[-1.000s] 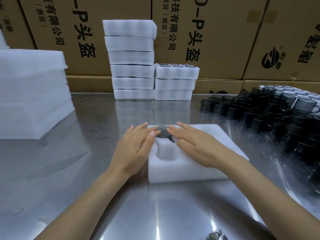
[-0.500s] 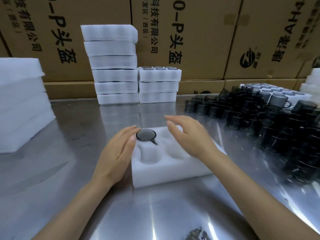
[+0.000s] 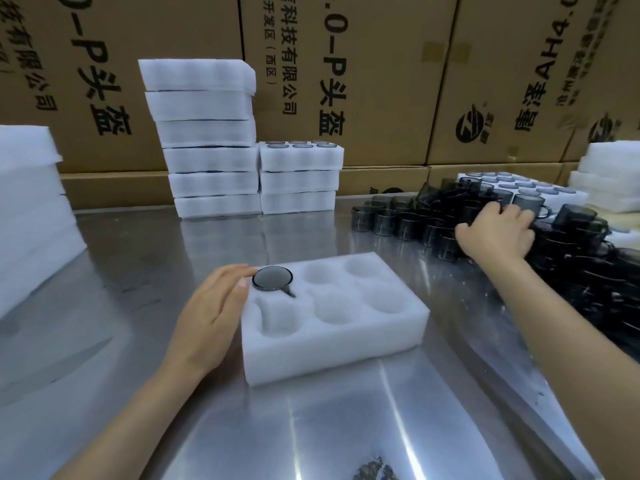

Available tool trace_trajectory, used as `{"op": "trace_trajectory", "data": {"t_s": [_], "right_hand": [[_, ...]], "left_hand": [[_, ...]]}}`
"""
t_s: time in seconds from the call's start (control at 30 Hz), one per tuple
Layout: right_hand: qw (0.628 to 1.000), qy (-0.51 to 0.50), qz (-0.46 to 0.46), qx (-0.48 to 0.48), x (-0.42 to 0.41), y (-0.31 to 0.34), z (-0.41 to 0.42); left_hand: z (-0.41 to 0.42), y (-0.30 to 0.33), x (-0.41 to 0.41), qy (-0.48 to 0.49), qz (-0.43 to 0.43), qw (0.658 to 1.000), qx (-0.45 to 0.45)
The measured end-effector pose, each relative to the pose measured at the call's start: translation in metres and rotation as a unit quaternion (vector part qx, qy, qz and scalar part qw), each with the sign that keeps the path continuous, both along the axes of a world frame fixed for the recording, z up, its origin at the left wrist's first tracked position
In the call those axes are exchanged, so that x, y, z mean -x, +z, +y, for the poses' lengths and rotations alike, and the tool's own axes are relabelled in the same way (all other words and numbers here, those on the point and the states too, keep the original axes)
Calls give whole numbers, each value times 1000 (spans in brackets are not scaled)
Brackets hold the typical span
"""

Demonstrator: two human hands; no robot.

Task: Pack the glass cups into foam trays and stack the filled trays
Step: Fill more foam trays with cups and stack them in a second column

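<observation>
Cardboard cartons (image 3: 381, 81) with printed characters wall off the back of a steel counter (image 3: 138, 278). Two stacks of white foam trays (image 3: 207, 140) stand against them. Right of centre lies a heap of dark glass cups (image 3: 433, 216). A six-pocket foam tray (image 3: 332, 317) sits near the front, one cup (image 3: 272, 278) seated in its far-left pocket. The left hand (image 3: 211, 317), fingers relaxed, rests against the tray's left side; the right hand (image 3: 495, 233) curls onto the heap, its grip hidden.
</observation>
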State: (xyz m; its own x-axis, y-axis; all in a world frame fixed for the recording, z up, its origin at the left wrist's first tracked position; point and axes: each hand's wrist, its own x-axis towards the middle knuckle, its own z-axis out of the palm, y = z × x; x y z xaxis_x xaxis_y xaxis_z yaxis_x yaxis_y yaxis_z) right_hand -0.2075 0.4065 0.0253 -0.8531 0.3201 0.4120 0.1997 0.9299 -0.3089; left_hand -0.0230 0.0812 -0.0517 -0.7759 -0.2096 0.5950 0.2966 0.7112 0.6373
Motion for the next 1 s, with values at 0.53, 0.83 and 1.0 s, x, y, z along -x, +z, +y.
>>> {"op": "trace_trajectory", "data": {"t_s": [0.53, 0.83, 1.0], "right_hand": [[999, -9, -12, 47, -2, 13, 2], [869, 490, 66, 16, -86, 4, -103], [864, 501, 8, -53, -92, -21, -127]], "left_hand": [[6, 9, -7, -76, -55, 996, 1], [7, 10, -6, -88, -77, 993, -5], [7, 11, -7, -86, -77, 993, 10]]}}
